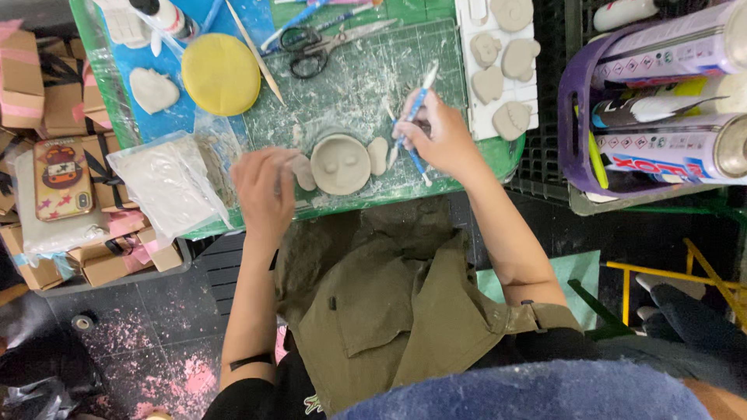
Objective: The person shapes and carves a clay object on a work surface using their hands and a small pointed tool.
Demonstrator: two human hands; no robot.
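A round grey clay piece (340, 163) with two small bumps lies on the green cutting mat (350, 85), a flat clay ear on each side. My right hand (440, 140) grips a blue and white modelling tool (414, 117), its tip at the right ear (378, 155). My left hand (264, 190) is curled beside the left ear (303, 173), fingers touching it.
A white tray (467, 78) of several clay shapes sits at the right. Scissors (327, 43), a yellow disc (221, 74), a wooden stick (255, 53) and a clay slab in plastic (165, 183) lie around. A purple basket (572, 117) holds spray cans. A phone (62, 179) rests at left.
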